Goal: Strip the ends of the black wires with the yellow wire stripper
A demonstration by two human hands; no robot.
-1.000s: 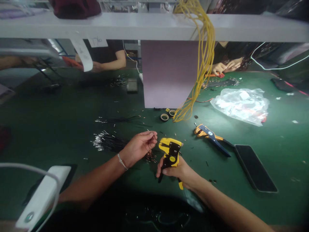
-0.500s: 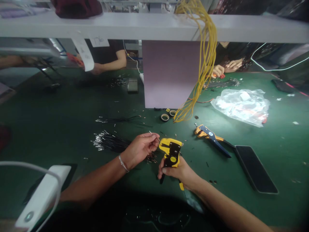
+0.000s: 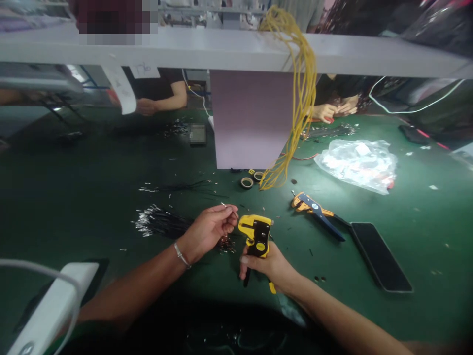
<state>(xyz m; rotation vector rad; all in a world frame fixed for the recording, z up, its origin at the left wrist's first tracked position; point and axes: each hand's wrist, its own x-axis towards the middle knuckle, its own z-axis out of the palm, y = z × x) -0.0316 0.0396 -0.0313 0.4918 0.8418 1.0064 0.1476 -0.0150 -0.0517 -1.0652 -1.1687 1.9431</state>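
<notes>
My left hand [image 3: 211, 228] pinches a short thin wire [image 3: 224, 204] between thumb and fingers, just left of the jaws of a yellow and black wire stripper [image 3: 260, 231]. Wrapped round that tool's handles is my right hand [image 3: 264, 261]. Beneath and left of my left hand lies a bundle of black wires [image 3: 162, 222] with silvery tips at its left end. Bare copper-coloured ends show just below my left fingers. A smaller group of black wires [image 3: 185, 187] lies farther back.
Right of my hands lie a blue and orange stripper [image 3: 318, 212] and a black phone [image 3: 380, 256]. Yellow wires [image 3: 303, 98] hang from the shelf [image 3: 177, 47] near tape rolls [image 3: 247, 183]. Behind are a plastic bag [image 3: 358, 162] and two people's hands. A white power strip [image 3: 55, 305] is at lower left.
The view has shifted slightly, so most things appear a little farther left. A small gap now shows between my left fingertips and the yellow tool's jaws. Both hands keep their hold.
</notes>
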